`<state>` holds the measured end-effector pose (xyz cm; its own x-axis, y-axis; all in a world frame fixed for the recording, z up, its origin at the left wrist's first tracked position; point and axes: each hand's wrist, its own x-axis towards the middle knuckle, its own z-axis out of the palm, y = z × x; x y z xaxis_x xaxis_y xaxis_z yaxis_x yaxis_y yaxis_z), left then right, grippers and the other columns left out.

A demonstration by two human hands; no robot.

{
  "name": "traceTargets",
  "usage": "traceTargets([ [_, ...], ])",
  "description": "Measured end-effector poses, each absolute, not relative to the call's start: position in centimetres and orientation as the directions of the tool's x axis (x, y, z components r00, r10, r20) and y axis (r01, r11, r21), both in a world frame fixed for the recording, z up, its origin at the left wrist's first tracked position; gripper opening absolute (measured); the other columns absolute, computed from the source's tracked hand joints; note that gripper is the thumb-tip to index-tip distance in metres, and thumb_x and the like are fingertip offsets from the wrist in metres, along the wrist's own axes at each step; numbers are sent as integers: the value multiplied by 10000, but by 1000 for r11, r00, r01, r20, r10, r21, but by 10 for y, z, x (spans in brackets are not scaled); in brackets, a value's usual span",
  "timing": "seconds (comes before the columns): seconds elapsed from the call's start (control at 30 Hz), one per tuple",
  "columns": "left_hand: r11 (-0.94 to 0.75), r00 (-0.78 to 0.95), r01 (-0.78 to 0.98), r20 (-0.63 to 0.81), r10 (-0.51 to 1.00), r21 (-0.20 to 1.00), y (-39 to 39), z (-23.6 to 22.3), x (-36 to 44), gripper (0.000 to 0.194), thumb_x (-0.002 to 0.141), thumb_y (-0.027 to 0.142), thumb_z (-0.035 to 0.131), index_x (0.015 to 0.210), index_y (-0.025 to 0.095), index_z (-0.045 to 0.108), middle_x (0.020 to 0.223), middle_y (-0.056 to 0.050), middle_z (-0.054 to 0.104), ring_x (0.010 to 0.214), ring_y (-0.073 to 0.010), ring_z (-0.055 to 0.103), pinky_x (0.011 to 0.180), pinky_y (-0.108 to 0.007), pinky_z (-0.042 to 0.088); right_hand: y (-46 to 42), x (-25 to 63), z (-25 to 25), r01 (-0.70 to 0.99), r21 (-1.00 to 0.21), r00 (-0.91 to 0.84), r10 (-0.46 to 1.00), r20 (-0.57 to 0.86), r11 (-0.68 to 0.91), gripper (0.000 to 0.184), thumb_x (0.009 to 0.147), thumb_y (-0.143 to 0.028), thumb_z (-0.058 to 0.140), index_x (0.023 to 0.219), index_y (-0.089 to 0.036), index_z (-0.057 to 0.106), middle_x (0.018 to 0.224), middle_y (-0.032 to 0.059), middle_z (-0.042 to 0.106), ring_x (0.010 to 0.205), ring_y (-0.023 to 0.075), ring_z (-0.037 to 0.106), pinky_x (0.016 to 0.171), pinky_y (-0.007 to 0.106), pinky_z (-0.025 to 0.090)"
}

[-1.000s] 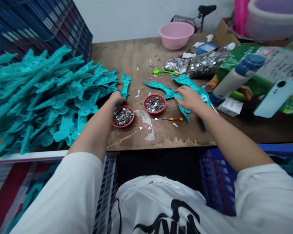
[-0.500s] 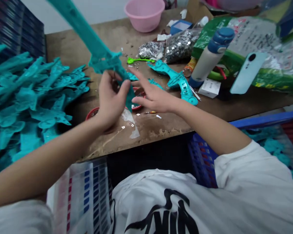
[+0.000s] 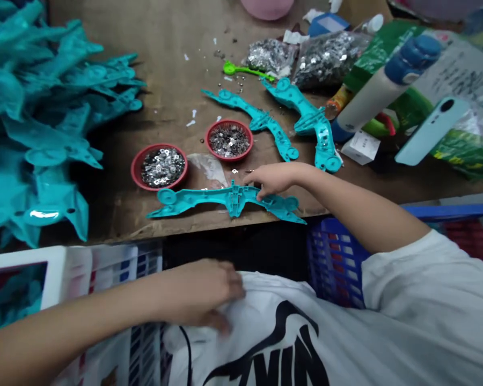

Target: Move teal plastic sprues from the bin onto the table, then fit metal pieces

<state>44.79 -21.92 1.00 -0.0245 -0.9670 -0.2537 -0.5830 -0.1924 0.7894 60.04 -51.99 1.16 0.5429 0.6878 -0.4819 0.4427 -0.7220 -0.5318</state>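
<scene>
Well, the teal moulded plastic piece [image 3: 233, 199] looks light and stiff, though its long curved arms are thin and may flex, so the ribbed hub at its middle seems the surest place to take hold. It lies flat near the front edge of the wooden workbench [image 3: 116, 225], just below a red dish [image 3: 134, 171] of silver sequins. The right hand [image 3: 274, 179] rests on the piece's right arm, fingers pressed together with their tips on the plastic; whether they pinch it, I cannot tell. The left hand [image 3: 203, 295] is well apart from the piece, blurred against the white T-shirt [image 3: 406, 279], fingers loosely curled. Beyond lie two similar teal pieces [image 3: 261, 120] [image 3: 320, 123], with a teal heap [image 3: 36, 123] to the left.
</scene>
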Motion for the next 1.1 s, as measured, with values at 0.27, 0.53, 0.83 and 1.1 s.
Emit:
traceTargets([
  [0.27, -90, -321, -153, -135, -937, 984, -235, -44, 416, 664, 1156, 709, 644, 663, 287, 503, 666, -85, 701, 598, -316, 677, 520, -415, 447, -526, 607, 24, 319, -547, 593, 613, -522, -774, 672, 991, -253, 903, 1651, -297, 781, 1280, 60, 912, 1124, 291, 869, 1015, 372, 654],
  [0.53, -58, 141, -335, -11, -990, 941, -219, 38, 524, 523, 1272, 431, 429, 794, 241, 521, 863, -97, 782, 761, -233, 698, 742, -379, 517, -538, 633, 36, 281, -499, 877, 430, -214, -820, 438, 1091, -500, 782, 1437, -250, 880, 1260, 102, 886, 1247, 378, 818, 1162, 556, 634],
  [0.83, -63, 144, -418, -2, -990, 906, -222, 34, 519, 544, 1263, 414, 505, 762, 232, 614, 839, -84, 781, 786, -243, 701, 780, -401, 516, -511, 731, -29, 366, -49, 931, 366, 13, -929, 418, 1161, -374, 586, 1370, -147, 868, 1427, 222, 777, 1447, 493, 633, 1225, 699, 555],
  [1.1, -57, -171, -559, -182, -968, 827, -222, 24, 465, 305, 1037, 437, 981, 874, 254, 799, 813, 9, 822, 747, -236, 750, 605, -397, 385, -507, 741, -52, 395, 7, 918, 395, 32, -919, 522, 1209, -524, 538, 1428, -157, 837, 1444, 240, 728, 1458, 507, 541, 1215, 712, 503],
])
